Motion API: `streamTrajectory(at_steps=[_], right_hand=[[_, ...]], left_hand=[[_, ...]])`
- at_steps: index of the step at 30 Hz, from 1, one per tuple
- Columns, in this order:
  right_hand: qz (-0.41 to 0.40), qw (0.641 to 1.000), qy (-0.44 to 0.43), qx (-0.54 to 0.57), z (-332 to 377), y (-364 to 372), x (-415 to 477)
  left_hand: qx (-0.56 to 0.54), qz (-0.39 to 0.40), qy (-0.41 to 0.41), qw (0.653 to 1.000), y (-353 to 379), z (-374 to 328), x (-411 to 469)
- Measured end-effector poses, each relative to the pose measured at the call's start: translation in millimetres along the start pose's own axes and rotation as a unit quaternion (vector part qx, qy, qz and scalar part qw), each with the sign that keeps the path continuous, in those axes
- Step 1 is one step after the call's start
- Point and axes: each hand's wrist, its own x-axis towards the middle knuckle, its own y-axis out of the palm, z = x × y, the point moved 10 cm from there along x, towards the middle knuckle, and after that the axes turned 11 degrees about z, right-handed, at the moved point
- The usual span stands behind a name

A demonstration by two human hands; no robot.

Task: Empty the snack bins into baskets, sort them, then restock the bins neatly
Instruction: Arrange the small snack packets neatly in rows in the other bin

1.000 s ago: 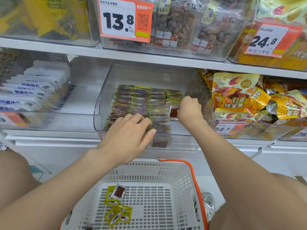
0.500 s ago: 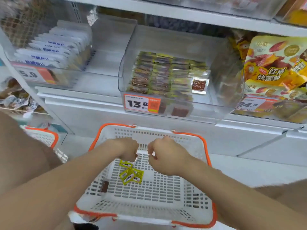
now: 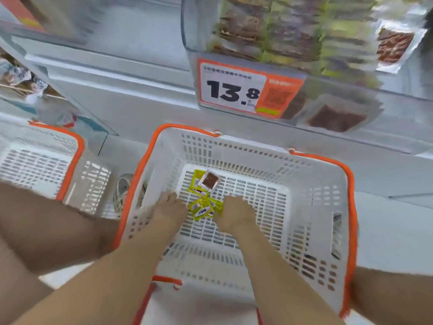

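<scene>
Head | packets (image 3: pixel 202 209) lie between left hand (image 3: pixel 169 208) and right hand (image 3: pixel 235 214) | finger state unclear (blur)

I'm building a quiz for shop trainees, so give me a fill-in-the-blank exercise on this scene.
The left hand and right hand are down in a basket with an ___ rim.
The packets between them are mostly ___.
The tag on the bin reads ___.
A second basket stands to the person's ___.
Missing words: orange; yellow; 13.8; left.
</scene>
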Motion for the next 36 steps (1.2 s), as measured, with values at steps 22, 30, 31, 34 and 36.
streamTrajectory(at_steps=[22,30,31,34,36], right_hand=[[0.013,0.916,-0.068,0.395,-21.7,46.7,40.5],[-0.001,0.771,-0.094,0.629,-55.9,-26.5,-26.0],[0.007,0.777,-0.110,0.619,-57.3,-32.6,-34.4],[-0.012,0.813,-0.115,0.571,-63.2,-49.1,-55.8],[-0.037,0.824,-0.115,0.553,-67.7,-61.4,-65.2]], left_hand=[[-0.044,-0.111,-0.015,0.993,-23.5,2.3,10.3],[-0.667,-0.119,0.262,0.687,-73.7,-7.1,-38.4],[-0.703,-0.102,0.268,0.651,-81.0,-8.9,-48.5],[-0.795,-0.039,0.308,0.521,-102.8,-18.1,-75.8],[-0.815,-0.057,0.298,0.493,-111.4,-11.1,-85.4]])
